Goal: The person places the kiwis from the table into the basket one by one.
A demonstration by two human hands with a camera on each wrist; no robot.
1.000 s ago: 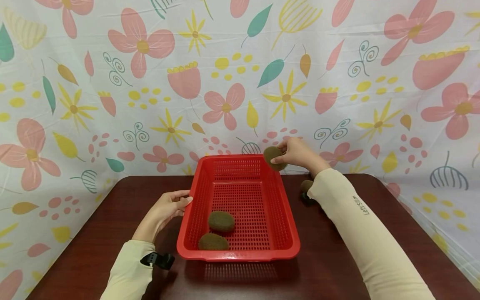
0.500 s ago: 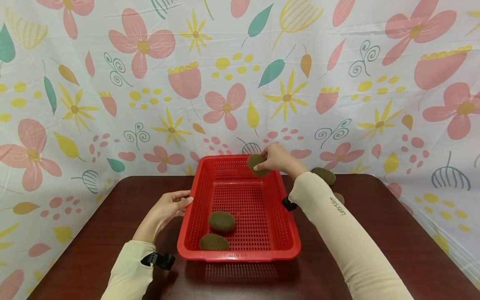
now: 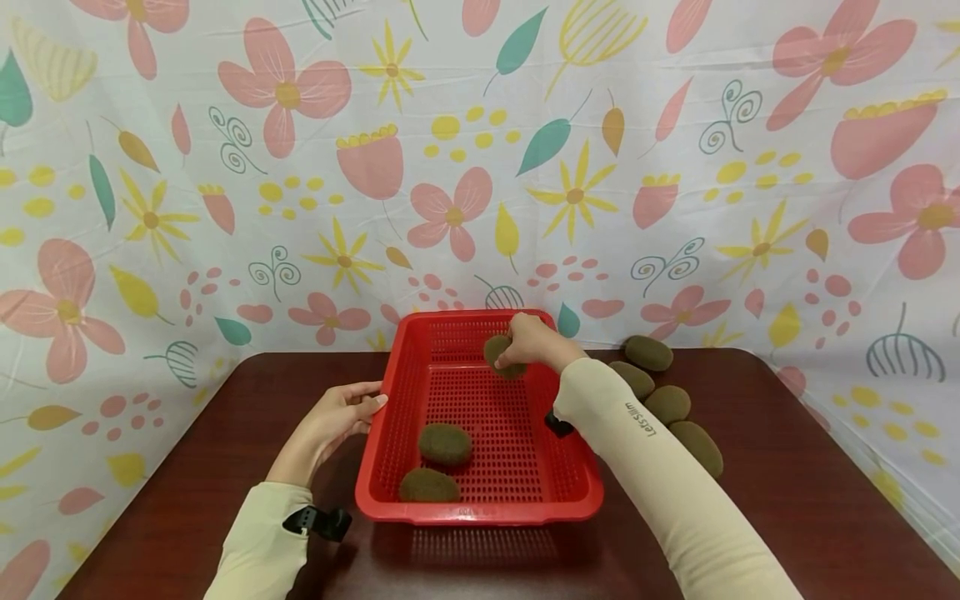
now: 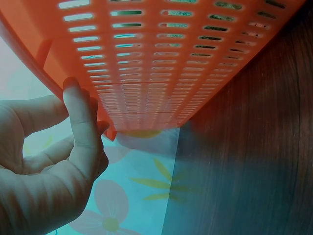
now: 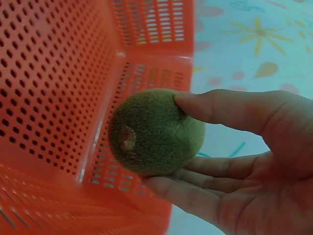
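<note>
A red plastic basket (image 3: 480,510) with slotted walls stands on the table, two brown kiwis (image 3: 445,444) lying in its near left part. At the basket's left rim is my left hand (image 3: 337,421); its thumb and fingers hold the edge, as the left wrist view (image 4: 58,147) also shows. My right hand (image 3: 536,343) is over the far right part of the basket. It pinches a fuzzy kiwi (image 5: 151,132) between thumb and fingers, above the basket's floor.
To the right of the basket, several more kiwis (image 3: 648,353) lie on the dark wooden table (image 3: 202,467), partly behind the right sleeve (image 3: 660,467). A floral cloth (image 3: 450,125) hangs behind the table.
My right hand has brought its kiwi left and down, from beyond the basket's right rim to inside it. More kiwis on the right have come into view. The left hand stays put.
</note>
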